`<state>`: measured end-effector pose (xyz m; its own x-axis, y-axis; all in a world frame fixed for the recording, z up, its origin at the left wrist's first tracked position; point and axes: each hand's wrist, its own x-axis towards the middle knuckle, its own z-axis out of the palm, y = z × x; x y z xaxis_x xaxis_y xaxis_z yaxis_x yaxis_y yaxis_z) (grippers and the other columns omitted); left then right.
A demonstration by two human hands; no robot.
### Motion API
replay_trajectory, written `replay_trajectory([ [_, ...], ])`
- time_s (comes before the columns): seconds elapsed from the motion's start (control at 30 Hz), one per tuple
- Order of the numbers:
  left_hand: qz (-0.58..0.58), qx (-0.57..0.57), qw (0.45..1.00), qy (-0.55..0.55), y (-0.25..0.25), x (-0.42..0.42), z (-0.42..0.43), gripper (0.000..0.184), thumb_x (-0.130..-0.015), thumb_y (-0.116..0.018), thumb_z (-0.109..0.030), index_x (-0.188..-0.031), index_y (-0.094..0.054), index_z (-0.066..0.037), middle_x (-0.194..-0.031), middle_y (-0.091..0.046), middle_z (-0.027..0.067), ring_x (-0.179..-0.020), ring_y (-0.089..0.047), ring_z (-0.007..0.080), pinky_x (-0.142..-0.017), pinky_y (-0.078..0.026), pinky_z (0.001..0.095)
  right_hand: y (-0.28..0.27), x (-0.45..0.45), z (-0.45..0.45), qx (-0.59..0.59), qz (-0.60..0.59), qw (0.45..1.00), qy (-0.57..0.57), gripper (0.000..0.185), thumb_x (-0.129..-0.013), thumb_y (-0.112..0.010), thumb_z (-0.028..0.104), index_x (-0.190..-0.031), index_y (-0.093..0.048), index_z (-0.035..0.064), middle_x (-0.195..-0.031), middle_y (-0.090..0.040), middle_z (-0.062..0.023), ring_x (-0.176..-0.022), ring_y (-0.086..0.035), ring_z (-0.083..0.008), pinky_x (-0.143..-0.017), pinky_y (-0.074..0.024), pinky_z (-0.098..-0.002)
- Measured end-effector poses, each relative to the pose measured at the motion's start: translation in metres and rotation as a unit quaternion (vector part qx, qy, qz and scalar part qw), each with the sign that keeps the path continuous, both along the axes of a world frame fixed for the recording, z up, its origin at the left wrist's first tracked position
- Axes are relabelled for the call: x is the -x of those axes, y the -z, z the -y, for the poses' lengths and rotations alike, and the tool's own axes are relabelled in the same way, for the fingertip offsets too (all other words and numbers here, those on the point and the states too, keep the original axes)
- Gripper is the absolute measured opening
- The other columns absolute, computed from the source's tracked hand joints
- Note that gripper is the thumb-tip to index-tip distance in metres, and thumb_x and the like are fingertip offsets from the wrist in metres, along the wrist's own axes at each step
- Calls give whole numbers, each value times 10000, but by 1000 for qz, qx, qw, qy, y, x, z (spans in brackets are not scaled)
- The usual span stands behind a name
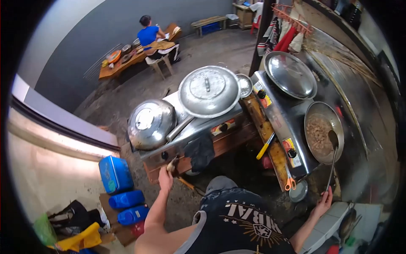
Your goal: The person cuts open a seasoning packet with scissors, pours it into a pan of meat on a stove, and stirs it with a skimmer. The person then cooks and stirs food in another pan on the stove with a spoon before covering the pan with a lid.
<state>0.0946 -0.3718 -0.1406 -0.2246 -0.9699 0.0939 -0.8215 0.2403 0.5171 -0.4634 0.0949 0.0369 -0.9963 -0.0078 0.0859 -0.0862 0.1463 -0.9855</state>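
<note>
My right hand [325, 202] is closed around the end of a long-handled ladle [333, 138]. The ladle's bowl rests among chopped meat in liquid [318, 132], inside a wok [336, 122] on the right-hand stove [280, 122]. At the front edge of the left-hand stove [182, 149], my left hand [165, 179] has its fingers closed on a small brownish thing [171, 165], too small to make out. A dark cloth [200, 153] hangs over that stove's front, to the right of my left hand.
Two lidded pans, one domed [151, 125] and one with a long handle [209, 91], cover the left stove. A large lid [291, 75] lies at the right stove's far end. Yellow-handled knife [264, 148] and orange scissors [290, 183] are between. A person [149, 37] sits beyond.
</note>
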Motion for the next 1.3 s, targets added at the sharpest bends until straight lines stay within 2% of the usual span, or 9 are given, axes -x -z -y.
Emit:
replay_trajectory([
  [0.13, -397, -145, 906, 10, -18, 91, -19, 222, -1036, -557, -176, -1148, -602, 10, -1085, -675, 104, -1017, -623, 207, -932, -471, 330, 4, -7, 7, 21, -6, 999, 27, 343, -1035, -610, 240, -1358, -628, 124, -867, -580, 84, -549, -323, 32, -452, -203, -163],
  [0.27, -501, -126, 856, 8, -123, 184, 27, 256, -1047, -567, -199, -1172, -627, 16, -1065, -675, 68, -977, -578, 128, -894, -470, 303, 17, -16, 12, 46, -15, 998, 50, 344, -1034, -613, 244, -1357, -628, 127, -860, -591, 79, -536, -331, 33, -438, -196, -163],
  [0.47, -339, 78, 936, 49, -250, 263, 159, 389, -1027, -572, -338, -1116, -656, 31, -974, -712, 163, -892, -664, 232, -821, -502, 365, 17, -42, 16, 75, -17, 992, 97, 347, -1033, -616, 230, -1359, -625, 111, -848, -597, 69, -543, -354, 35, -437, -218, -159],
  [0.53, -278, 161, 944, 72, -231, 307, 206, 443, -997, -592, -384, -1125, -672, 32, -1078, -662, 283, -1004, -641, 426, -902, -483, 485, 14, -51, 17, 86, -16, 990, 112, 340, -1034, -613, 217, -1355, -628, 108, -845, -600, 64, -547, -363, 34, -443, -229, -158],
  [0.8, 122, 49, 981, 141, -132, 378, 323, 563, -760, -733, -504, -914, -756, 37, -950, -741, 245, -887, -725, 409, -821, -557, 497, 5, -96, -17, 54, -11, 976, 210, 309, -1026, -612, 183, -1319, -645, 92, -830, -612, 45, -553, -386, 13, -457, -261, -163],
  [0.93, 126, -5, 985, 116, -161, 390, 319, 682, -717, -734, -590, -977, -758, 40, -1001, -735, 263, -994, -718, 410, -859, -559, 492, 15, -119, -37, 94, 7, 964, 250, 299, -1027, -616, 186, -1305, -648, 83, -824, -601, 48, -556, -378, 10, -460, -261, -166],
  [0.97, 145, -35, 979, 138, -168, 391, 318, 803, -719, -723, -600, -1153, -699, 75, -1048, -723, 284, -1039, -703, 420, -888, -547, 491, 19, -124, -41, 90, 7, 962, 258, 296, -1027, -614, 180, -1304, -649, 80, -825, -600, 51, -564, -382, 9, -462, -263, -169],
  [1.07, 108, 66, 991, 48, -168, 393, 297, 868, -736, -710, -576, -1269, -589, 98, -1101, -700, 315, -1075, -685, 435, -931, -529, 487, 26, -135, -47, 85, 33, 953, 290, 287, -1026, -610, 168, -1295, -651, 78, -827, -599, 53, -566, -385, 7, -464, -262, -170],
  [1.3, 2, 44, 996, 81, -220, 383, 273, 654, -719, -744, -415, -1175, -545, 10, -1126, -680, 322, -1095, -649, 477, -959, -501, 502, 57, -138, -94, 90, 44, 951, 293, 280, -1019, -612, 174, -1278, -657, 78, -827, -599, 54, -566, -394, 1, -463, -270, -185],
])
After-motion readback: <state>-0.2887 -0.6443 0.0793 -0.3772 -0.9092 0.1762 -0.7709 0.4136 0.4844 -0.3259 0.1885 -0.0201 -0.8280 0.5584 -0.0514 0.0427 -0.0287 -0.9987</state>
